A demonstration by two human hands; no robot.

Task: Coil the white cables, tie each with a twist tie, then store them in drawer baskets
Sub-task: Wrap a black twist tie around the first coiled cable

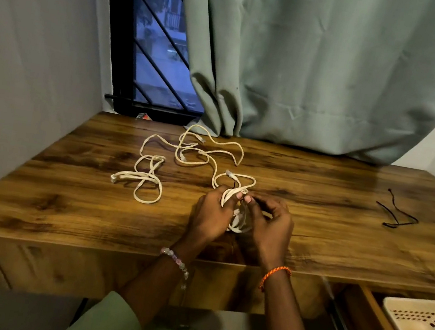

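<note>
A coiled white cable [239, 219] is held just above the wooden desk [327, 239] between both hands. My left hand [209, 215] grips the coil's left side. My right hand [272, 225] pinches at the top of the coil, where a thin dark twist tie [234, 183] pokes out. One loop of this cable with a clear plug [230, 173] lies beyond my fingers. Two more loose white cables sprawl on the desk: one [145, 179] at the left, one [207, 149] near the curtain. Black twist ties [396, 214] lie at the right.
A cream perforated basket [416, 307] sits in an open drawer at the lower right, below the desk's edge. A green curtain [325, 68] hangs behind the desk, and a barred window [156, 41] shows at the back left. A small red object [143, 116] lies on the sill.
</note>
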